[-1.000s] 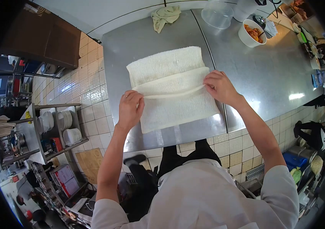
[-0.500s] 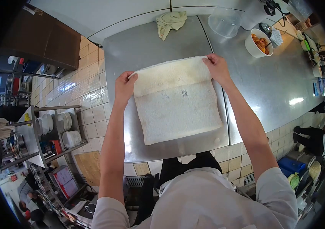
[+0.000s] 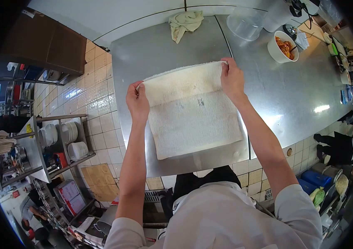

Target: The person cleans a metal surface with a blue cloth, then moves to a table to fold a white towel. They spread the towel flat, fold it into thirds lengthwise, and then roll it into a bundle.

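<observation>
Towel (image 3: pixel 193 114) lies flat on the steel bench (image 3: pixel 151 45), its far part doubled over. Left hand (image 3: pixel 137 101) pinches the far left corner, right hand (image 3: pixel 232 79) the far right corner; each grip is clamped on the cloth's edge. To fold well, I judge both corners should stay level, the cloth taut, and the edges matched before pressing flat.

Single head view, looking down, close overhead
</observation>
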The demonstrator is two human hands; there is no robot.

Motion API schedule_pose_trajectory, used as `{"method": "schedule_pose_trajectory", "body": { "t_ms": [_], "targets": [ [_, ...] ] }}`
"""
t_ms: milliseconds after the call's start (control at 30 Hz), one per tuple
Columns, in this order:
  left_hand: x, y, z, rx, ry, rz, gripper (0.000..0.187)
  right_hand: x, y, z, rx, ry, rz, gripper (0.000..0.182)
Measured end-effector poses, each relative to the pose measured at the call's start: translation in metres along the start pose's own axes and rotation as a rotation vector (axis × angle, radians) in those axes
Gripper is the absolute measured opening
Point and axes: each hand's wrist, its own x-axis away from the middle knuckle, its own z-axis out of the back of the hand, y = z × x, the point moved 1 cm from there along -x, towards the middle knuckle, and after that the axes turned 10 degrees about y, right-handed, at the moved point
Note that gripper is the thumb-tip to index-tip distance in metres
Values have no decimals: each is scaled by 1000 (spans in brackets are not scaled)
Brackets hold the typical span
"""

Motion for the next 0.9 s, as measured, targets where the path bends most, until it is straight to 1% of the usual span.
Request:
{"method": "schedule_pose_trajectory", "body": {
  "t_ms": [33, 67, 133, 167, 233, 267, 333, 367, 433, 467, 533, 567, 633, 733, 900],
  "targets": [
    [2, 2, -2, 41, 46, 5, 15, 2, -2, -1, 15, 7, -2, 18],
    [4, 4, -4, 38, 46, 6, 15, 3, 1, -5, 14, 5, -3, 18],
    [5, 13, -8, -234, 65, -78, 16, 5, 7, -15, 141, 95, 206, 22],
    [6, 18, -10, -233, 65, -78, 16, 3, 11, -19, 141, 95, 207, 22],
    [7, 25, -11, -387, 33, -59, 17, 2, 13, -23, 249, 15, 215, 30],
    [7, 24, -10, -387, 33, -59, 17, 2, 14, -23, 250, 14, 215, 30],
    [5, 16, -11, -421, 36, -174, 18, 0, 12, -21, 268, 37, 208, 21],
    [3, 9, -12, -419, 39, -175, 18, 0, 11, -20, 267, 38, 211, 21],
    [1, 2, -12, -425, 96, -393, 21, 0, 11, -19, 276, 62, 222, 22],
    [0, -2, -12, -425, 98, -393, 21, 0, 11, -20, 274, 62, 224, 22],
    [3, 3, -13, -503, 39, -337, 24, -1, 13, -21, 278, 4, 190, 33],
    [4, 5, -14, -502, 38, -338, 24, -1, 14, -21, 279, 6, 189, 33],
    [4, 6, -15, -538, 64, -422, 28, -1, 12, -22, 307, 16, 186, 34],
    [5, 8, -17, -617, 65, -423, 31, 0, 8, -21, 322, -2, 150, 33],
    [11, 16, -14, -609, 28, -412, 33, 3, 3, -19, 303, 27, 150, 31]
  ]
}}
